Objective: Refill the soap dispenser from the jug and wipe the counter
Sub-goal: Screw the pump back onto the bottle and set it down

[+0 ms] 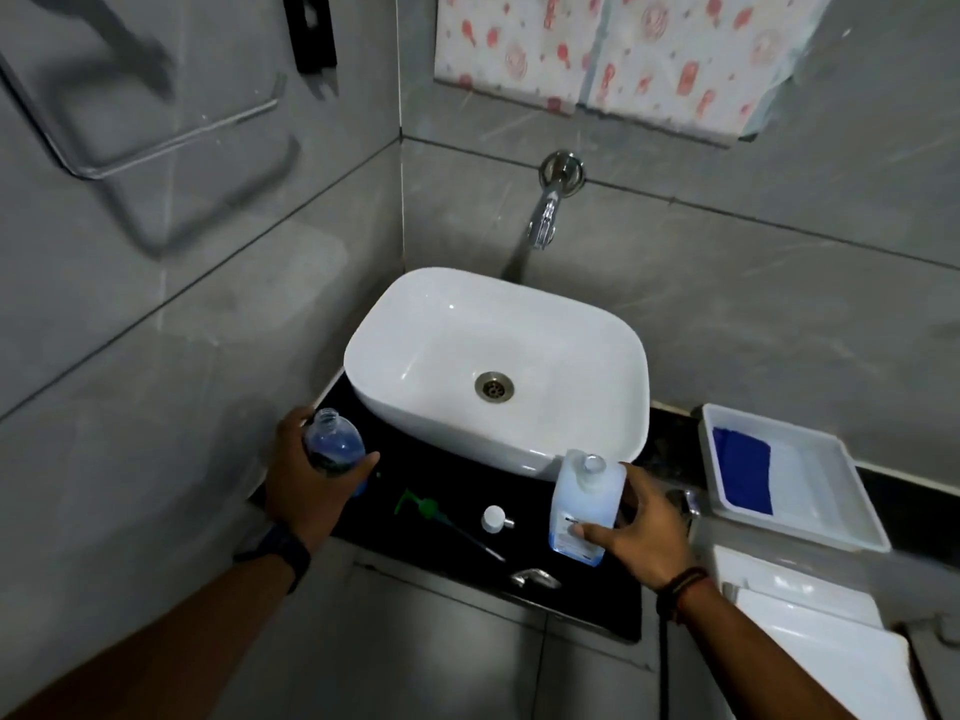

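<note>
Gripping a small clear bottle (pixel 334 445) with blue liquid in its lower part, the left hand (pixel 311 478) holds it upright at the counter's (pixel 441 485) left end, beside the white basin (pixel 498 366); the bottle's mouth is uncapped and its base is hidden behind the fingers. The right hand (pixel 641 527) is wrapped around a pale, squarish jug (pixel 584 498) standing on the black counter in front of the basin, thumb across its lower label, fingers hidden behind it. Its neck is open. Between the two hands lie a green pump (pixel 428 509) with its long tube, and a white cap (pixel 493 518), both loose on the counter. A metal fitting (pixel 535 578) near the front edge is too blurred to make out. Right of the basin sits a white tray (pixel 810 511) holding a blue cloth (pixel 743 472). A tap (pixel 545 220) juts from the wall above the basin. Whether the bottle touches the counter cannot be told
</note>
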